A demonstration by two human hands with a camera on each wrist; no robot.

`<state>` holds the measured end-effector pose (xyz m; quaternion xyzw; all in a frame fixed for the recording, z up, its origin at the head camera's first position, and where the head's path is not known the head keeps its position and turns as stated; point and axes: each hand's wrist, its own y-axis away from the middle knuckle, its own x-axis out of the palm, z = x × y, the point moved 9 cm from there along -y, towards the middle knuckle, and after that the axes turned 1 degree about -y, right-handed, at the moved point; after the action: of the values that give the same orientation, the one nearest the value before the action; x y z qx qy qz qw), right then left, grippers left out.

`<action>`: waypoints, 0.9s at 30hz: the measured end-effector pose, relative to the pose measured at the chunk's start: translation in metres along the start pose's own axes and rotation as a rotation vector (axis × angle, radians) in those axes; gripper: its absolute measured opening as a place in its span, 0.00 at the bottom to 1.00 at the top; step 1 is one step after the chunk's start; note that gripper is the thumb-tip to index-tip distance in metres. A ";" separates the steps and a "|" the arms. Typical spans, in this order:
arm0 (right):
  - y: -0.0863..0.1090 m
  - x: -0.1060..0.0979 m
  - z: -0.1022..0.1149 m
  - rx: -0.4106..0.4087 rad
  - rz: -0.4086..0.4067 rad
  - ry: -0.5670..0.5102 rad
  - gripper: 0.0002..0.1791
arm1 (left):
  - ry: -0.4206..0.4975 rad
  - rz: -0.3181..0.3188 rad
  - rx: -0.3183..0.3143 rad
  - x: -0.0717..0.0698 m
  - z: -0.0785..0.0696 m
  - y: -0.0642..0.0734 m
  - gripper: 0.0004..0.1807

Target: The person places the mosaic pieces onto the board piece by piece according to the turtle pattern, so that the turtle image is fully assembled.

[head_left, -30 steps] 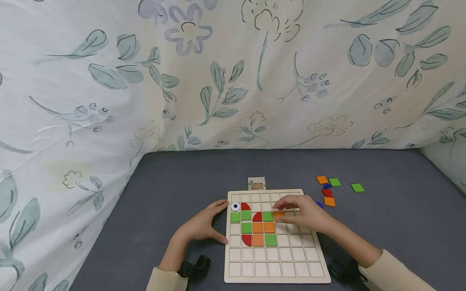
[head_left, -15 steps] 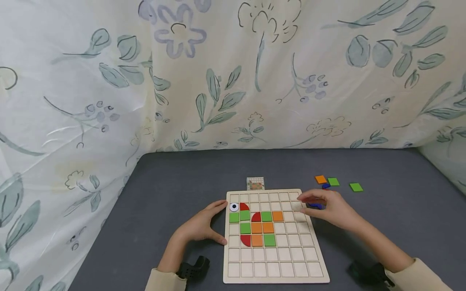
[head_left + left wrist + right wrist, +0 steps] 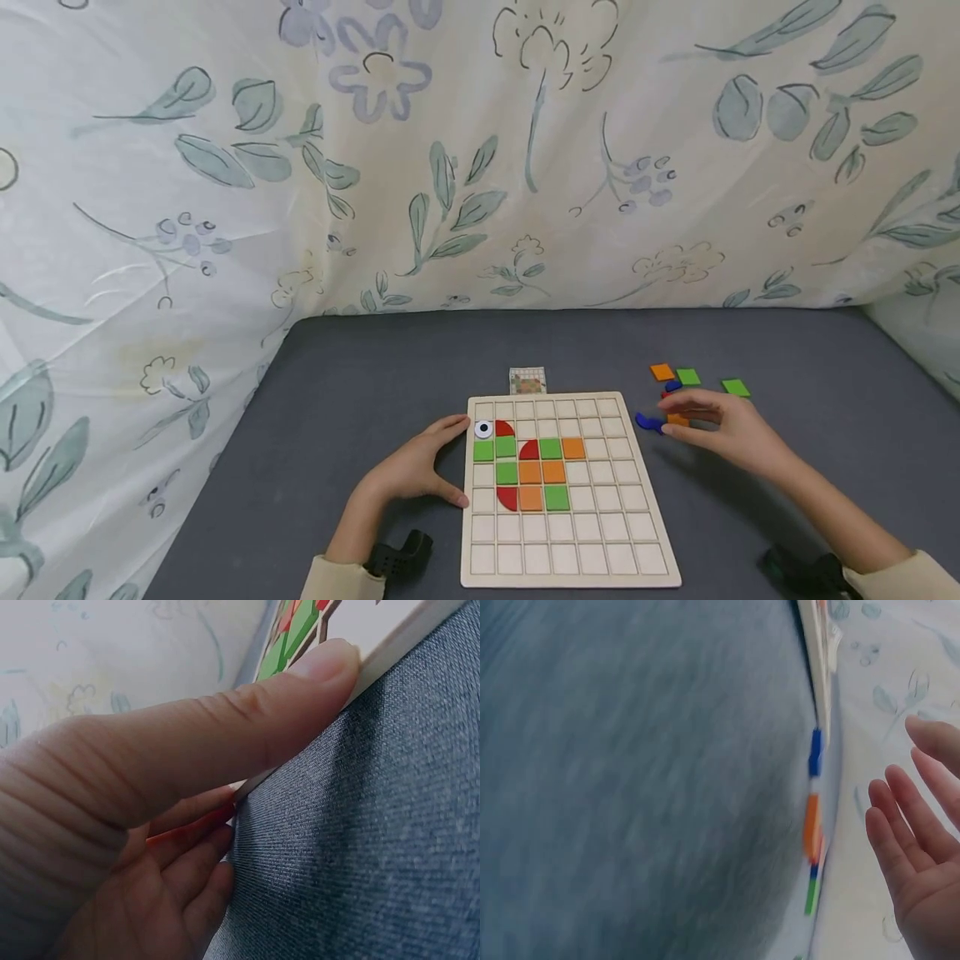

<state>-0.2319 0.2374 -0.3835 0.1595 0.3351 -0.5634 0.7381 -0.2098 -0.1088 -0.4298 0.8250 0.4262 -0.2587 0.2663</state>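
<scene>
A pale wooden grid board [image 3: 570, 554] lies on the dark cloth. My left hand [image 3: 417, 464] rests against its left edge, thumb and fingers spread apart; in the left wrist view the thumb [image 3: 225, 731] touches the rim. Green, orange and red pieces fill several cells, including an orange square [image 3: 573, 448], with a round eye piece [image 3: 483, 428] near the upper left corner. Right of the board, my right hand [image 3: 723, 429] is over an orange tile [image 3: 677, 420], which it partly hides. The right wrist view shows its fingers apart, holding nothing visible. A wavy blue piece [image 3: 647, 422] lies beside the fingertips.
Behind the right hand lie an orange square [image 3: 662, 372], a green square [image 3: 687, 377], a small blue piece [image 3: 672, 386] and another green square [image 3: 736, 387]. A small pattern card [image 3: 527, 381] sits behind the board. Floral cloth [image 3: 450, 167] rises at the back and left.
My right hand has left the orange square on the board and moved right to the loose pieces. The left hand stays at the board's edge.
</scene>
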 end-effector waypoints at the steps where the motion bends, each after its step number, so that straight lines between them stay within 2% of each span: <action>1: 0.001 -0.003 -0.002 -0.003 -0.008 0.007 0.18 | 0.002 0.001 0.003 0.000 0.000 0.000 0.57; 5: 0.003 -0.013 -0.015 -0.007 -0.031 0.044 0.16 | 0.000 0.002 0.012 0.001 0.000 0.000 0.57; 12: 0.003 -0.039 -0.040 0.016 -0.128 0.129 0.17 | -0.005 -0.003 0.017 0.003 0.000 0.000 0.57; 18: 0.001 -0.061 -0.056 0.037 -0.181 0.133 0.19 | -0.019 -0.013 0.009 0.001 -0.003 0.000 0.57; 22: -0.001 -0.071 -0.070 0.070 -0.174 0.153 0.21 | -0.036 -0.023 0.007 0.000 -0.007 0.001 0.57; 27: -0.006 -0.072 -0.086 0.141 -0.083 0.199 0.28 | -0.060 -0.027 -0.010 -0.002 -0.010 0.002 0.57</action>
<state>-0.2743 0.3403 -0.3969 0.2523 0.3725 -0.5972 0.6640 -0.2071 -0.1041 -0.4207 0.8095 0.4305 -0.2850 0.2795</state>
